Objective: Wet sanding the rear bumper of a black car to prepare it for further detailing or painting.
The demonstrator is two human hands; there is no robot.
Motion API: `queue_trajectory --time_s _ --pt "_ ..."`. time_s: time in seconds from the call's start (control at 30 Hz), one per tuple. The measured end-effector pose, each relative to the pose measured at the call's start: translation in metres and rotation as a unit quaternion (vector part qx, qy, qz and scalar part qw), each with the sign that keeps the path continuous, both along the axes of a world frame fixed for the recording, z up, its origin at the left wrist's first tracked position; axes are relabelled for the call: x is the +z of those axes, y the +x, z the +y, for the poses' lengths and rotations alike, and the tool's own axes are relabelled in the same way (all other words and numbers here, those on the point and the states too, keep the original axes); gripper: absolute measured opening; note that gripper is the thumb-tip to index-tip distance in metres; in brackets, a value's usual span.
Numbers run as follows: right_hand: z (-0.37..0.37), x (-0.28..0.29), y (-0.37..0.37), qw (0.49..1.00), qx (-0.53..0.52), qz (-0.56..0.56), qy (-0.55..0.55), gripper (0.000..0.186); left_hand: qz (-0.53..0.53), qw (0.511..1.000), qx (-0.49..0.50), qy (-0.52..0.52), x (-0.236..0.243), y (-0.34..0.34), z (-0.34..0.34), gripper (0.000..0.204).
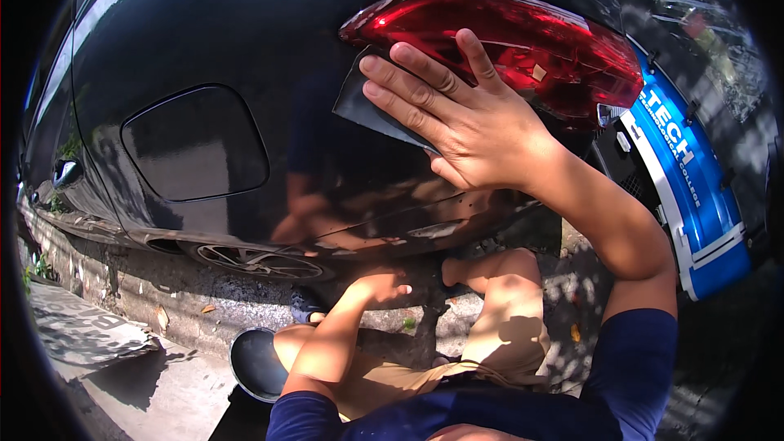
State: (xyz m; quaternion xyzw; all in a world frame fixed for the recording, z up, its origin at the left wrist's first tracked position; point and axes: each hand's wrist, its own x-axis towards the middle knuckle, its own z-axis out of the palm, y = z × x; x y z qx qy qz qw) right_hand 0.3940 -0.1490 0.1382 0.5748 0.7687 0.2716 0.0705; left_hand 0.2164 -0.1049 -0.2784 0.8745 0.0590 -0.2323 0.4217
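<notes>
My right hand [457, 114] lies on a thin dark grey sheet [351, 110] against the glossy black car body [204, 49], just below and left of the red tail light [523, 41]. Its fingers are stretched out and spread over the sheet, thumb lower down. My left hand [380, 286] hangs low between my knees, below the bumper, with partly bent fingers blurred by motion; whether it holds anything is unclear. A closed fuel flap [193, 141] is on the panel to the left.
A wheel [257, 260] shows under the car. A dark round bucket [251, 363] stands by my left knee. A blue lettered bar with white trim [710, 229] runs along the right. A flat printed board [90, 327] lies on the concrete at lower left.
</notes>
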Motion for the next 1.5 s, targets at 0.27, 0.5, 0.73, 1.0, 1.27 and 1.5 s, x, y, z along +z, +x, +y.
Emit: queue_trajectory --time_s 0.27,0.5,0.73,1.0,1.27,1.5 --pt "-0.039 -0.022 0.027 0.995 -0.050 -0.086 0.017 0.111 -0.025 0.997 0.058 -0.047 0.003 -0.002 -0.002 0.075" --pt "-0.049 -0.022 0.033 0.994 -0.060 -0.084 0.037 0.110 0.032 0.998 0.001 0.060 0.018 -0.003 -0.003 0.074" --pt "-0.015 -0.006 -0.006 0.999 -0.034 -0.035 0.000 0.108 0.026 0.997 -0.023 0.070 0.024 0.009 -0.008 0.072" --pt "0.011 -0.008 -0.008 0.997 -0.007 -0.050 0.052 0.089 0.002 1.000 0.018 0.020 0.004 -0.001 -0.001 0.075" --pt "-0.049 -0.037 0.038 0.992 -0.055 -0.096 0.054 0.093 -0.001 1.000 0.025 0.006 0.040 0.005 -0.012 0.069" --pt "0.000 -0.005 -0.004 0.996 -0.026 -0.073 0.039 0.092 0.032 0.996 0.028 0.072 0.026 -0.012 0.003 0.076"
